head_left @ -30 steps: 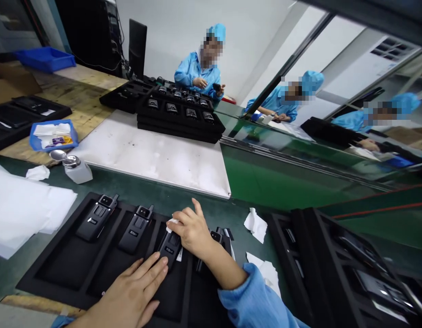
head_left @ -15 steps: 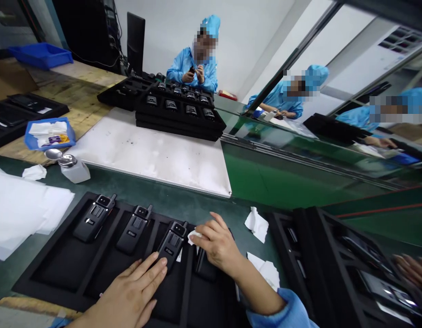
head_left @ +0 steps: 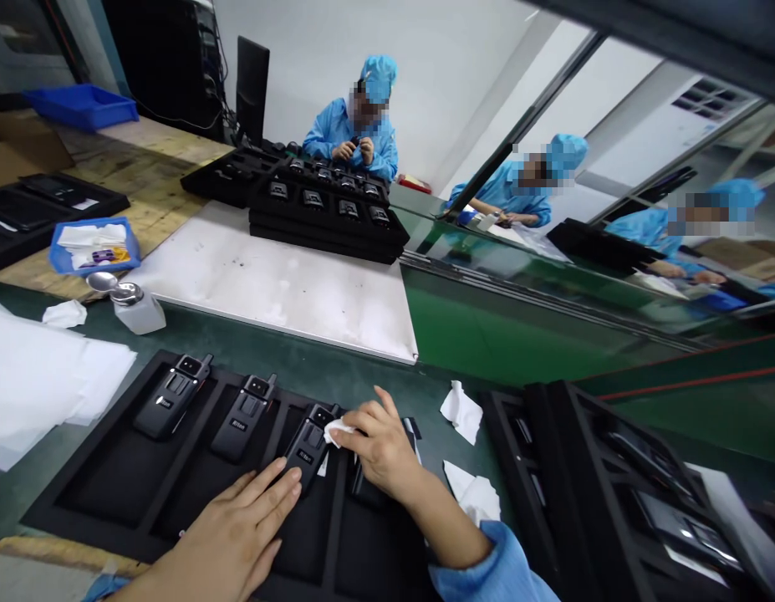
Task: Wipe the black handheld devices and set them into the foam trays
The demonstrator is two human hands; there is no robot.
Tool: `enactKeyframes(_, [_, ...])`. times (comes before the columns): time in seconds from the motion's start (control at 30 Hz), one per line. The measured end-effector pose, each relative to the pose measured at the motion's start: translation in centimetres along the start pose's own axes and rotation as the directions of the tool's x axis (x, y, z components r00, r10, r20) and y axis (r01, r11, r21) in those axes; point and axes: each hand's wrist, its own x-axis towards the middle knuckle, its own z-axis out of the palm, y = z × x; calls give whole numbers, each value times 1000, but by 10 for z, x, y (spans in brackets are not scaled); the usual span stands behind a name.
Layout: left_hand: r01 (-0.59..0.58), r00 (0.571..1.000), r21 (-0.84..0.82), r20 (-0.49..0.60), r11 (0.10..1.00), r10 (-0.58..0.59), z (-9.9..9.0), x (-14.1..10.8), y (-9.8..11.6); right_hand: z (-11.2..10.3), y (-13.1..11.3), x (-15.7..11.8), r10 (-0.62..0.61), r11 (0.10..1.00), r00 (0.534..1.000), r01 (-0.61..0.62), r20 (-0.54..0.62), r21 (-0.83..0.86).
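Right hand (head_left: 380, 447) pinches a white wipe (head_left: 335, 433) — partly hiding the two-way radio (head_left: 305, 456).

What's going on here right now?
Over a black tray of walkie-talkies, the left hand rests its fingertips on one walkie-talkie, while the right hand holds a white wipe against its upper part. Across the white board, a co-worker in a blue gown and cap handles something small behind stacked trays.
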Motion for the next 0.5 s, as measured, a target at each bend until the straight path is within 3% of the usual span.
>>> enactKeyframes(0.07, [-1,1000,13,-5,1000,1,1,-1,-1,-16,0,-17,43,999,999,-44,-31,-31])
enactKeyframes(0.13, [-8,999,29,-35,1000,9,2,0,0,-31,0,-39,165,982,976,-176,-143,-71])
enactKeyframes(0.27, [-98,989,-7,-113,995,97,7,16,15,-45,-4,-82,437,870,819,-489,-371,-55])
enactKeyframes(0.33, [-161,980,-57,-125,985,153,12,30,29,-40,-9,-91,491,843,793,-537,-361,-32])
enactKeyframes(0.5, [-226,973,-210,6,951,232,34,64,62,-18,-16,-63,518,844,835,-534,-183,-49])
